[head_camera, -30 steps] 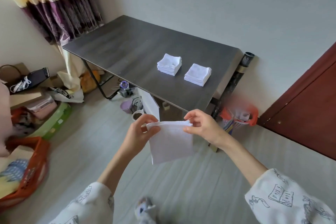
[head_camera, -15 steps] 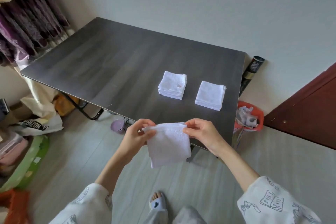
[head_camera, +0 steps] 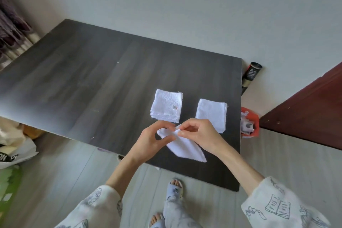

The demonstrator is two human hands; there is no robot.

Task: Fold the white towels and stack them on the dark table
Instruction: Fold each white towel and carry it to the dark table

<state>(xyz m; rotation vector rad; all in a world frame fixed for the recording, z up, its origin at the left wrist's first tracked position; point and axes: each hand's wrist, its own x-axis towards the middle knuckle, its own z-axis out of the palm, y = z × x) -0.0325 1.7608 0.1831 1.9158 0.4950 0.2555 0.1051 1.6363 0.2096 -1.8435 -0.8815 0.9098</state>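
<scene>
A white towel (head_camera: 185, 147) hangs folded in the air just above the near edge of the dark table (head_camera: 96, 79). My left hand (head_camera: 151, 140) and my right hand (head_camera: 201, 135) meet at its top, each pinching an upper corner. The towel's lower part trails down to the right. Two stacks of folded white towels lie on the table behind my hands: the left stack (head_camera: 166, 105), with a small tag on top, and the right stack (head_camera: 211, 113), partly hidden by my right hand.
A grey wall runs behind the table. A dark tube (head_camera: 250, 74) and a red basket (head_camera: 249, 125) stand at the table's right end. A dark red door (head_camera: 311, 109) is at the far right. Bags (head_camera: 14, 150) lie on the floor left.
I have stepped closer to the table and the view has tilted down. My hands have brought the towel's two top corners together, so the towel is narrower, and it now hangs over the tabletop.
</scene>
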